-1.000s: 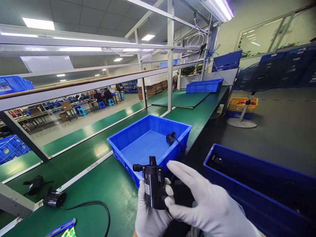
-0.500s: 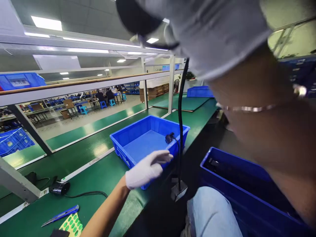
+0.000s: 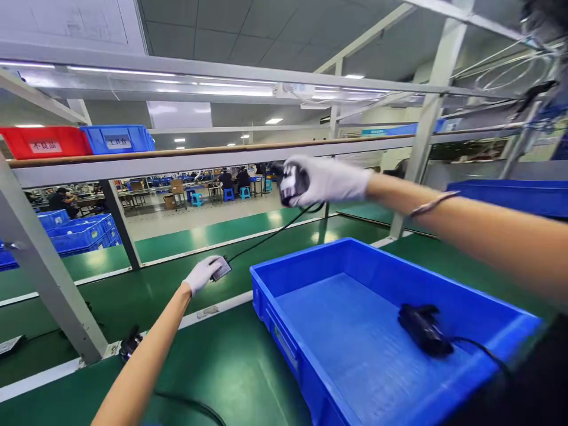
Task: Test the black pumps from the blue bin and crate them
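My right hand, in a white glove, is raised above the far side of the bench and wrapped around a black cylindrical device. From it a thin black cable slopes down to a small flat grey box. The fingers of my gloved left hand are closed on that box, over the dark green bench strip. A similar black device lies in the blue bin, its cable hanging over the near rim. Another black device is partly hidden behind my left forearm.
The bin rests on the green bench. A metal post rises at left and another at right. A red bin and a blue bin sit on the rail. People sit far behind.
My view has swung upward and right. My right hand, earlier close to the camera with the cable and box dangling, is now farther out. My left hand, earlier open, has taken hold of the box.
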Tool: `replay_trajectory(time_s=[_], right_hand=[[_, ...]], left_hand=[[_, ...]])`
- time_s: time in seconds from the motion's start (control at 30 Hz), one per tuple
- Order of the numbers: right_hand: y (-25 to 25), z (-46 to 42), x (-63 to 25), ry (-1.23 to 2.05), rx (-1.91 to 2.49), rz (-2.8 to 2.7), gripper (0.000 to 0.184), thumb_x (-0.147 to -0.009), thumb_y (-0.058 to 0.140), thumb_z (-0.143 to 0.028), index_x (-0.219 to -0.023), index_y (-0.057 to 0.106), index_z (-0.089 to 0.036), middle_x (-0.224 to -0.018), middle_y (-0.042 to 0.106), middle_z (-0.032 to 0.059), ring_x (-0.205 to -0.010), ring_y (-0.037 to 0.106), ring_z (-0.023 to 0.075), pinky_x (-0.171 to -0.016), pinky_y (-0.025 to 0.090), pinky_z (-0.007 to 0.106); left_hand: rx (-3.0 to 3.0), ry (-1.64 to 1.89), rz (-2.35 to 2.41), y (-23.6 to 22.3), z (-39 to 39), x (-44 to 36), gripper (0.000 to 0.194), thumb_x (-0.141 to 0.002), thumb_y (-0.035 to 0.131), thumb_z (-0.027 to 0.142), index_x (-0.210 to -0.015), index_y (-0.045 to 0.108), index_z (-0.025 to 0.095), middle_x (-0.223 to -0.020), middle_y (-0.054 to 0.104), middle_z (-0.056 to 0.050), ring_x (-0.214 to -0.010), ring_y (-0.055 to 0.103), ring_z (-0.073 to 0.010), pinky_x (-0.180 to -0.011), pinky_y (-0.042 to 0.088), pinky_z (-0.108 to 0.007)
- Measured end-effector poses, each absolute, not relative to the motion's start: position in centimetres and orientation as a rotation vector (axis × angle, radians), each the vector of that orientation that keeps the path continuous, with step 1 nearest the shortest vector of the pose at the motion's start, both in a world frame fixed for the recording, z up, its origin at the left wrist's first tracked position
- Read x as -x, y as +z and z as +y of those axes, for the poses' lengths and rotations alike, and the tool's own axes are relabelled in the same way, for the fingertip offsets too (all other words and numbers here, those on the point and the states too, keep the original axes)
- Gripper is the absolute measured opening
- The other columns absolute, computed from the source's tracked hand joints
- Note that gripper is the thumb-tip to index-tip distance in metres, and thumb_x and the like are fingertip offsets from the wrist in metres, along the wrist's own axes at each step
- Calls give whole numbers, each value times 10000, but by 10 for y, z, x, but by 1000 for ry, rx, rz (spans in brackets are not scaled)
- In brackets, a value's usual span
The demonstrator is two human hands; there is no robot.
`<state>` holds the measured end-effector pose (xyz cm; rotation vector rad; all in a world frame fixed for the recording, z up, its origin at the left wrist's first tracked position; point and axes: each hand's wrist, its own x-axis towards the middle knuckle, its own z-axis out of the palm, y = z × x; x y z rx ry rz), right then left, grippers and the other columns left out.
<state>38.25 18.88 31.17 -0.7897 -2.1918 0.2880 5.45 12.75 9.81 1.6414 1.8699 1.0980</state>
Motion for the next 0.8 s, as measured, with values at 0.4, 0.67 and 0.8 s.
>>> replay_trajectory(time_s=[0.4, 0.67, 0.8], right_hand=[[84, 376, -152, -39, 964, -3368, 290, -974, 639, -346, -1180, 640, -141, -1115, 686, 70, -941, 687, 191, -824, 592, 387], [143, 424, -271, 12, 1402, -3031, 315, -982, 620, -358, -1222, 632, -155, -1237, 651, 87, -1068, 656, 231, -914, 565, 438], [145, 397, -436, -33, 1803, -2637, 318, -973, 639, -340, -1224, 629, -145, -1217, 657, 90, -1044, 667, 225, -893, 576, 432]], left_hand=[[-1543, 418, 2460, -26, 254, 35, 330, -941, 631, 362, -1210, 625, 172, -1270, 637, -95, -1123, 631, -249, -961, 540, -490], [-1670, 681, 2521, 24, 243, -5, 379, -985, 505, 366, -1282, 576, 142, -1395, 571, -157, -1262, 563, -293, -1074, 443, -518], [-1898, 940, 2224, 75, 228, -73, 485, -970, 363, 371, -1307, 555, 80, -1417, 565, -196, -1333, 513, -303, -1159, 367, -445]])
